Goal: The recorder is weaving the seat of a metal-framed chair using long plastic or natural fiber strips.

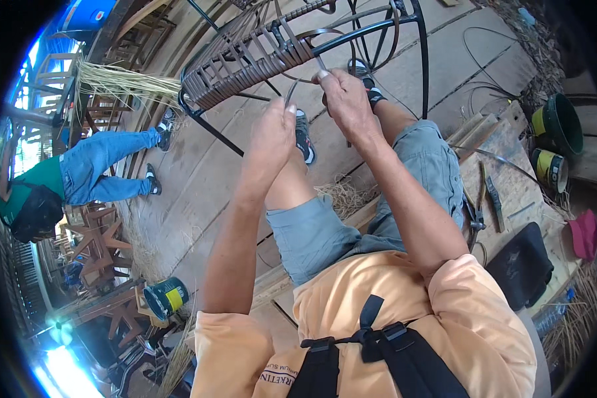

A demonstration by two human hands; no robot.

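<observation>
A black metal chair frame [378,30] stands in front of me, its seat part woven with brown flat strips [245,63]. My right hand [343,99] is closed on a brown strip [322,64] that runs up to the frame's bar. My left hand [272,136] pinches another length of strip [292,91] just below the woven part. Both hands hover above my knees, close together, a little apart from each other.
Another person in blue jeans and a green top [79,176] sits at the left beside pale straw bundles [129,83]. Green-and-yellow cans [166,296] [549,169] stand about. Pliers and hand tools [487,199] and a dark pouch [521,265] lie on the board bench at my right.
</observation>
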